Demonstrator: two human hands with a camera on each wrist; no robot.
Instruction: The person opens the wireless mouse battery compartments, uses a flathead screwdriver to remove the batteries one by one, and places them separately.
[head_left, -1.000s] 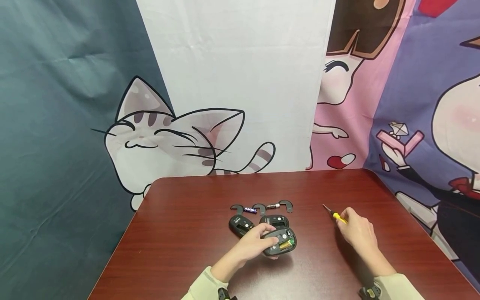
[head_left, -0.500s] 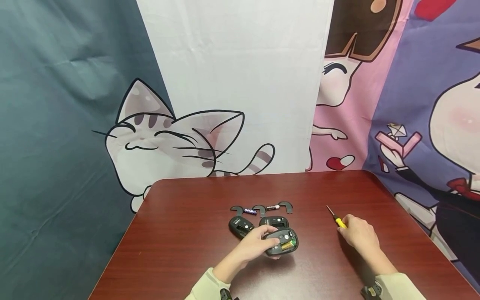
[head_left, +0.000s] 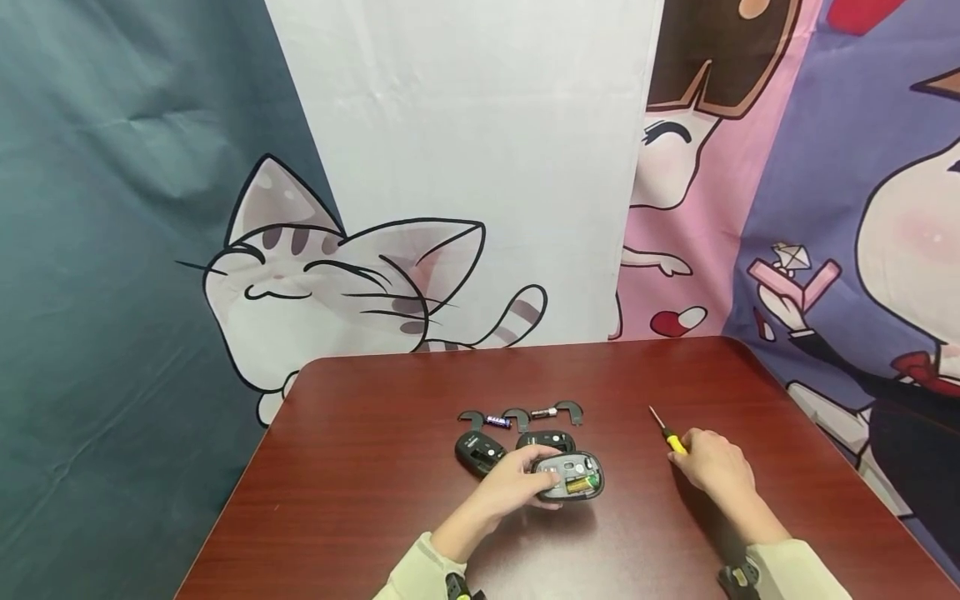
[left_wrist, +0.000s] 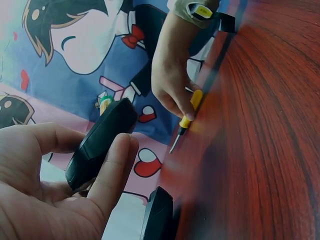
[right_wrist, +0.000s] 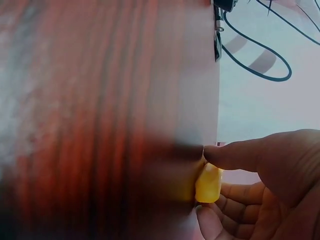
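Note:
My left hand [head_left: 512,482] grips a dark computer mouse [head_left: 587,465] above the table, its underside facing up. A green and gold battery [head_left: 581,484] sits in its uncovered compartment. In the left wrist view the mouse [left_wrist: 100,142] is edge-on between thumb and fingers. At the right, my right hand [head_left: 718,467] holds a small screwdriver [head_left: 676,442] by its yellow handle, the metal shaft pointing away to the far left. The right wrist view shows the yellow handle [right_wrist: 208,186] between thumb and fingers; the shaft is not visible there.
Two more upturned mice, one at left [head_left: 478,452] and one behind the held mouse [head_left: 546,440], lie on the red-brown table [head_left: 360,467]. Beyond them are curved covers [head_left: 517,415], a blue battery [head_left: 498,422] and another battery [head_left: 543,412]. A printed cloth [head_left: 480,167] hangs behind.
The held mouse has moved slightly right and tilted, so its underside now looks paler. The screwdriver has shifted only slightly and stays in my right hand. The things on the table stay put.

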